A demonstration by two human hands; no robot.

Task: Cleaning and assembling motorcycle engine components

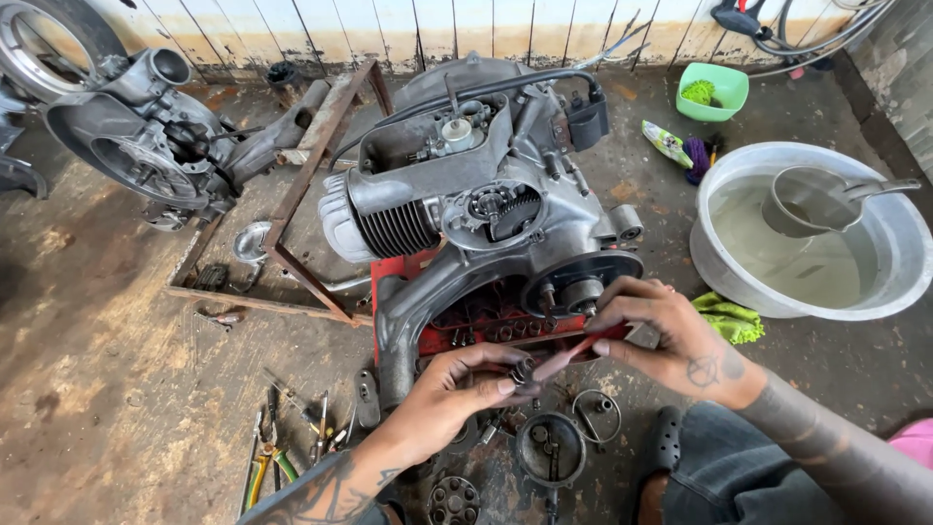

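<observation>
Head view, lower centre: left hand (455, 389) pinches a small metal spring-like part (523, 370), fingers curled tight round it. Right hand (671, 335) grips a thin reddish rod (569, 357), fingertips closed, meeting that part just below the scooter engine (486, 209). Tiny, stiff, probably greasy — best held by its sides.

My left hand (449, 389) pinches a small metal part (523, 370); my right hand (666, 335) holds a red-handled tool (569, 357) against it, below the engine (476, 209).
</observation>
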